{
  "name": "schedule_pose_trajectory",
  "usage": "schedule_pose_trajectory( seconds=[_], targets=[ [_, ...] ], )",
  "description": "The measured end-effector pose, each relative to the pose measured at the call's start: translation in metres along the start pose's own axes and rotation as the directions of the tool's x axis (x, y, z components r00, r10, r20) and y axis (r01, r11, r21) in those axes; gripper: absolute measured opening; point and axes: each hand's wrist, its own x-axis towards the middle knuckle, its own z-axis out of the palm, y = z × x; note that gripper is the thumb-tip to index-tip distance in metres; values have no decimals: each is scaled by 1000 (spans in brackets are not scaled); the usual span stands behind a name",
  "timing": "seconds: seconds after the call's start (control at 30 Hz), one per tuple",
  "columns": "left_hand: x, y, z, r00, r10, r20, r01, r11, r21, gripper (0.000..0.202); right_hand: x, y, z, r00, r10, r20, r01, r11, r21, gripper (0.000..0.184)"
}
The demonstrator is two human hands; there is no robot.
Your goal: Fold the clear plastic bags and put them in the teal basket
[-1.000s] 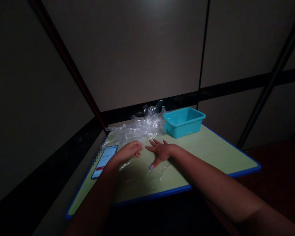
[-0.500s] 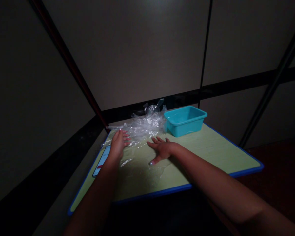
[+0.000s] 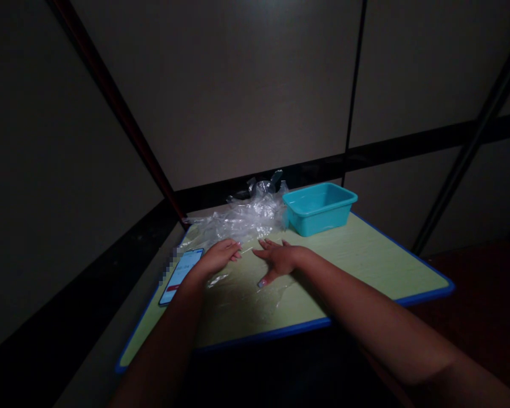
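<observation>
A thin clear plastic sheet (image 3: 242, 294) lies flat on the pale green table (image 3: 365, 266). My right hand (image 3: 278, 259) rests open on it, fingers spread and pressed flat. My left hand (image 3: 216, 258) lies palm down beside it on the sheet, fingers stretched toward the right hand and almost touching it. A heap of crumpled clear plastic (image 3: 242, 218) sits just beyond both hands.
A phone (image 3: 181, 269) with a lit screen lies at the table's left edge, next to my left wrist. A turquoise plastic tub (image 3: 318, 209) stands at the back right of the heap. The table has a blue rim; grey walls close behind.
My left hand reached out to the far left corner of the sheet half a second ago and has come back beside my right hand. The right hand stayed put.
</observation>
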Motion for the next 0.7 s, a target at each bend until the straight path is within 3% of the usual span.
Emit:
schedule_pose_trajectory(
  seconds=[0.2, 0.33, 0.53, 0.63, 0.7],
  targets=[
    [1, -4, -4, 999, 30, -19, -29, 998, 60, 37, 0, 0, 0, 1000, 4, -4, -4, 1000, 5, 111],
    [4, -7, -5, 989, 13, -150, 2, 995, 99, 38, 2, 2, 1, 1000, 2, -7, -2, 1000, -3, 110],
    [4, 1, -7, 910, -150, -386, 128, 988, -83, 45, 4, 5, 1, 1000, 23, 14, -23, 1000, -2, 117],
    [3, 5, -8, 890, -155, -429, 98, 983, -152, 45, 3, 5, 0, 999, 29, 28, -29, 1000, -7, 119],
    [2, 6, -8, 899, -181, -399, 115, 976, -183, 46, 2, 4, 0, 999, 34, 34, -33, 999, -13, 119]
  ],
)
